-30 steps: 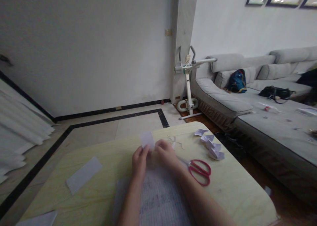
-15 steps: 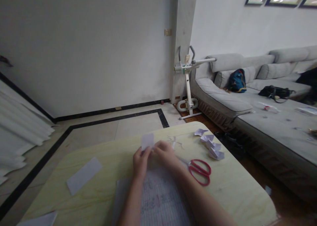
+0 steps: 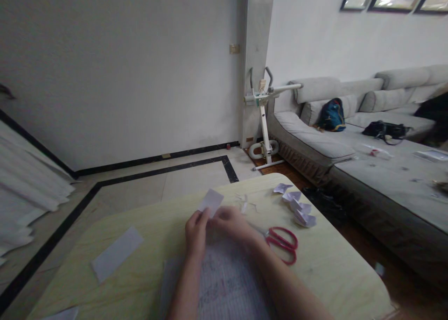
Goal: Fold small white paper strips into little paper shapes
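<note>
Pinching paper [image 3: 212, 200] in my nearer left hand [image 3: 196, 231], I hold its length toward one o'clock, my right hand [image 3: 231, 224] grip unclear.

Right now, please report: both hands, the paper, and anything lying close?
Left hand pinching white paper. Right hand at the paper's lower edge, grip unclear. Red-handled scissors close on the right, partly hidden.

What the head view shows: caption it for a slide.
Left hand pinches a white paper piece, right hand beside it, red-handled scissors nearby.
</note>
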Demonstrator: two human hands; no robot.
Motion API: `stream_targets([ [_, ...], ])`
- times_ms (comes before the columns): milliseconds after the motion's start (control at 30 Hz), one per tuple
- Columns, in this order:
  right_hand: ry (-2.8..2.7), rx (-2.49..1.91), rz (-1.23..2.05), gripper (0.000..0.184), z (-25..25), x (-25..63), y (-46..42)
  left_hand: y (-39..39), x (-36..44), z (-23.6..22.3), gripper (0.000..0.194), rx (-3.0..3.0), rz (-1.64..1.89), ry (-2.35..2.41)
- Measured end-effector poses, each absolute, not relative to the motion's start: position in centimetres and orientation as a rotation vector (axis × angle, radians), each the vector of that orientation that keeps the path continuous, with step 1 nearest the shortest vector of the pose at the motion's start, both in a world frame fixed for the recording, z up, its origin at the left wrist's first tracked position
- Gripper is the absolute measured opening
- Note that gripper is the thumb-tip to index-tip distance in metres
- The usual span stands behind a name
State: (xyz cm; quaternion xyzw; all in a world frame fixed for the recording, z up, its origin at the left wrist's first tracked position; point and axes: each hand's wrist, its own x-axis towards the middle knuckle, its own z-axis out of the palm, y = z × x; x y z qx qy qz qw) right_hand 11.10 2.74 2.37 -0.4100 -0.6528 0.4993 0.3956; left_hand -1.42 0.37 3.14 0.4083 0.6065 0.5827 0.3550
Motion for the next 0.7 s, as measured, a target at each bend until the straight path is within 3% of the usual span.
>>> stream_targets([
  [267, -1.584, -0.877, 1.361, 0.021, 3.8, 11.3, 2.2, 0.5, -1.4, 3.0, 0.03, 1.086, 1.426, 1.56],
  [700, -1.612, -0.984, 1.322, 0.021, 3.5, 11.4, 2.3, 0.5, -1.3, 2.8, 0.028, 1.161, 1.421, 1.56],
])
